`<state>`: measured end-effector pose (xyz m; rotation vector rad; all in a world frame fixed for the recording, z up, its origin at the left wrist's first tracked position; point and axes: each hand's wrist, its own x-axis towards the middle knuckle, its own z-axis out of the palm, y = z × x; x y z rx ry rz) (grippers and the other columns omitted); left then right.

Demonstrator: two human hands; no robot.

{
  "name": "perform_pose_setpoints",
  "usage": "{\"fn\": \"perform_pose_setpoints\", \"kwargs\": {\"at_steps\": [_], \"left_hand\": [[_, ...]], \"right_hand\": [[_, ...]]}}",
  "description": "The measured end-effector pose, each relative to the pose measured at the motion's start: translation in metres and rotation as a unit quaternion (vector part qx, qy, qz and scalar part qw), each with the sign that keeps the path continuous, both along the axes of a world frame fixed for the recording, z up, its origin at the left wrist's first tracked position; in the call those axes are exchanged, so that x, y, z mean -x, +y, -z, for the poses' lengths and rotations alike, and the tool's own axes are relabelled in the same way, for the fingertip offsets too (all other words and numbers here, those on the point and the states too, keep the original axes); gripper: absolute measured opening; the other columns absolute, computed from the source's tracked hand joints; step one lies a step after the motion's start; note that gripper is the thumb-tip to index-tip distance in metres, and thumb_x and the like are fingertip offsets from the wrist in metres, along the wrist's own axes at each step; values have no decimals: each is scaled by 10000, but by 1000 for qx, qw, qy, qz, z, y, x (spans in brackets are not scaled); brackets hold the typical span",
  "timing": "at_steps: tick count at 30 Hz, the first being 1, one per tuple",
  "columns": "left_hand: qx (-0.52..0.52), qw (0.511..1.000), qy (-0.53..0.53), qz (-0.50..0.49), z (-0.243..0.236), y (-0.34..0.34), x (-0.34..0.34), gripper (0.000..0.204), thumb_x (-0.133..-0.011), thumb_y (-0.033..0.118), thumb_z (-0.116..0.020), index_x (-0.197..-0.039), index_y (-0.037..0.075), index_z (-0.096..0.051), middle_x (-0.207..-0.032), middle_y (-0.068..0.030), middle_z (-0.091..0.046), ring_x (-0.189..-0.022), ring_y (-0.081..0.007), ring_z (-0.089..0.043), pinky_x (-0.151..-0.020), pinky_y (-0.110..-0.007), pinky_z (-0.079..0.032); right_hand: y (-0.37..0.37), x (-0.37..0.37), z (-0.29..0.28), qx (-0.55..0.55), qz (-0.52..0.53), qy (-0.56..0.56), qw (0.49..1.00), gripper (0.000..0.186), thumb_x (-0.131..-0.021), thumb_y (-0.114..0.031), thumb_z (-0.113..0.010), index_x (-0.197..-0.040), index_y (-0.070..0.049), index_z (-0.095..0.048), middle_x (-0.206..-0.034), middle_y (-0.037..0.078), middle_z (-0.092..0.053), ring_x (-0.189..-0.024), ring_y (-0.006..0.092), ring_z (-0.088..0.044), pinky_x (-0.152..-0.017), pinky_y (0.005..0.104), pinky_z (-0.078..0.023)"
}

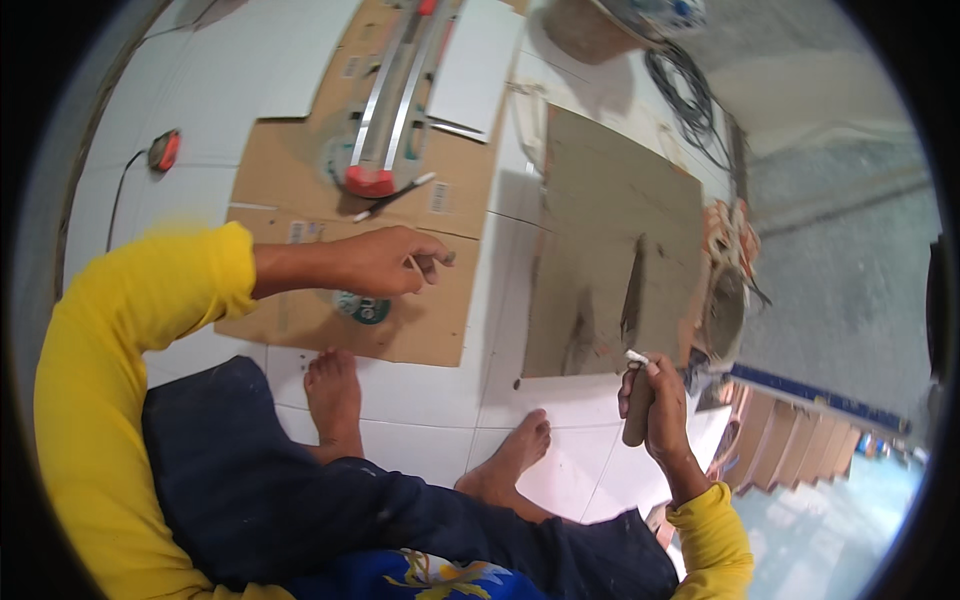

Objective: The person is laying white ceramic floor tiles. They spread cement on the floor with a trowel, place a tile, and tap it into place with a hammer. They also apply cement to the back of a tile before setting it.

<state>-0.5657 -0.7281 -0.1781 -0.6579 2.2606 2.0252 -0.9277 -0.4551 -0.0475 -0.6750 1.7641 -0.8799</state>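
Note:
My right hand (pixel 665 405) is wrapped round the brown handle of a trowel (pixel 634 424). The trowel's narrow dark blade points away from me, over a large square tile coated with grey mortar (pixel 615 190). Whether the blade touches the mortar cannot be made out. Dark streaks mark the coating near the blade. My left hand (pixel 395 262) hangs over a cardboard sheet (pixel 270 185), its fingers loosely bent and apart, with nothing in them. Just beyond it, a black and white pen (pixel 395 197) lies on the cardboard beside a tile cutter with metal rails and red ends (pixel 370 182).
White tiles (pixel 300 65) lie on the cardboard. An orange corded tool (pixel 165 151) rests at the left. A bucket (pixel 590 30) and coiled black cable (pixel 685 85) stand far right. A blue straight bar (pixel 820 398) borders stairs (pixel 785 440) going down. My bare feet (pixel 333 400) are on the floor.

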Motion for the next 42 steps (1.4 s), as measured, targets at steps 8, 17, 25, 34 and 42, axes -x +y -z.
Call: {"fn": "perform_pose_setpoints", "kwargs": {"at_steps": [8,17,25,34,42], "left_hand": [[337,929,30,149,-77,17,87,543,-959,95,-654,-1491,40,-562,-1202,-184,-641,-1081,-401,-682,-928,-497,-570],[303,933,85,176,-88,38,151,699,-955,-14,-651,-1615,84,-441,-1329,-192,-555,-1177,-398,-617,-957,-465,-548],[92,969,34,225,-111,62,211,755,-949,-64,-553,-1668,102,-391,-1395,-196,-460,-1321,-325,-528,-1057,-408,-529],[448,872,68,186,-114,63,215,797,-853,-128,-553,-1583,190,-540,-1473,-256,-487,-1340,-461,-535,-1077,-486,-539],[467,868,63,153,-127,55,204,641,-885,-107,-589,-1484,120,-620,-1417,-222,-547,-1268,-410,-611,-1034,-481,-565]], "right_hand": [[151,6,73,-84,-91,364,923,266,-1105,-179,-600,-1289,12,-608,-1023,266,-696,-939,482,-703,-834,519,-560],[176,1,39,20,19,510,860,219,-986,-81,-743,-1179,-3,-676,-996,209,-700,-883,428,-707,-750,495,-574],[110,21,25,197,-60,551,808,274,-957,-95,-779,-1189,6,-673,-1010,188,-705,-869,400,-701,-733,466,-576],[112,33,26,138,2,577,805,266,-965,-129,-783,-1171,10,-689,-1026,171,-708,-908,381,-708,-735,457,-577],[107,58,28,67,10,631,773,263,-957,-171,-793,-1146,-16,-697,-929,140,-668,-840,366,-690,-722,469,-571]]}}
